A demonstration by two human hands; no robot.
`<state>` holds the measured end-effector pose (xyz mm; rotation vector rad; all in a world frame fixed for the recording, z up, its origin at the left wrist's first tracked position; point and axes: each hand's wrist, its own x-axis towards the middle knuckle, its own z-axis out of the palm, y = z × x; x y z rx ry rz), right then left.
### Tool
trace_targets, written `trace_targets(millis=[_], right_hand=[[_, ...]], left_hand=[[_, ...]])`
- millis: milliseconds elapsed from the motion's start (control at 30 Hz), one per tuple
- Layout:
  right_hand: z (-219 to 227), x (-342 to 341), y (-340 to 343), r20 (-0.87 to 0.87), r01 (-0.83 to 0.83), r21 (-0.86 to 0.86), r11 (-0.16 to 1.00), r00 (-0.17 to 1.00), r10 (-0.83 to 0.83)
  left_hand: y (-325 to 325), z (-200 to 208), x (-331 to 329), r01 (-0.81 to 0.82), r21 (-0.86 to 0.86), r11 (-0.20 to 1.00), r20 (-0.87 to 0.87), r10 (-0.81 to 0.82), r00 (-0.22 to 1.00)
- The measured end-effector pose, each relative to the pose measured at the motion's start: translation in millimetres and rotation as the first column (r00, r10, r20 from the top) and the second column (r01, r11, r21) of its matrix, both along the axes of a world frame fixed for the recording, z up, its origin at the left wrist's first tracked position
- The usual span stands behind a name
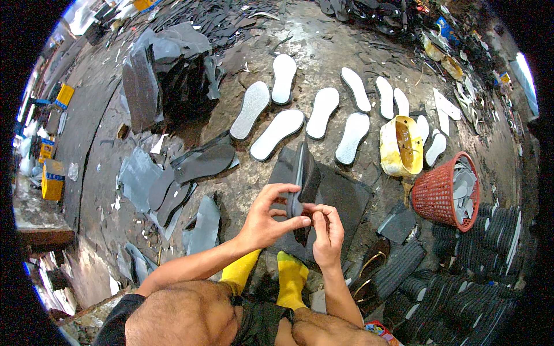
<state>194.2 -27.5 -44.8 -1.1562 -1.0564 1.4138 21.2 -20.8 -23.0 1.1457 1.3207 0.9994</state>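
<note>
Above a dark square mat [346, 199], a dark grey shoe sole [300, 173] stands on edge between my hands. My left hand [266, 216] is closed round its left side, with fingers and thumb apart across the edge. The fingers of my right hand [327, 233] are pinched together against the sole's near right side. Whether they also hold something small is hidden. Beyond the mat lie several white-topped soles, the closest being one insole [277, 135] and another [352, 138]. To the left, dark soles [203, 164] rest on scraps.
At the right stand a cut-open yellow container [388, 151] with brownish residue and a red basket [434, 196] of grey pieces. Stacked dark soles [461, 300] fill the lower right. A pile of dark sheets [141, 86] lies at the back left, with grey offcuts [205, 225] nearer me.
</note>
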Motion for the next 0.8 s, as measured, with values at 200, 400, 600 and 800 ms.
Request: trace_targets(millis=[200, 400, 600, 800], right_hand=[[22, 17, 21, 0.411, -0.179, 0.16, 0.971, 0.906, 0.1], [11, 5, 28, -0.07, -0.032, -0.263, 0.964, 0.997, 0.014], [25, 20, 27, -0.179, 0.359, -0.167, 0.918, 0.905, -0.386], [-5, 52, -21, -0.467, 0.526, -0.353, 0.774, 0.617, -0.633]], left_hand=[[3, 2, 8, 0.153, 0.199, 0.968, -0.238, -0.104, 0.966], [2, -4, 12, -0.1, 0.159, 0.982, -0.105, 0.118, 0.987], [28, -7, -43, -0.504, -0.055, 0.862, 0.327, 0.493, 0.806], [63, 18, -157, -0.74, -0.061, 0.67, 0.303, 0.719, 0.626]])
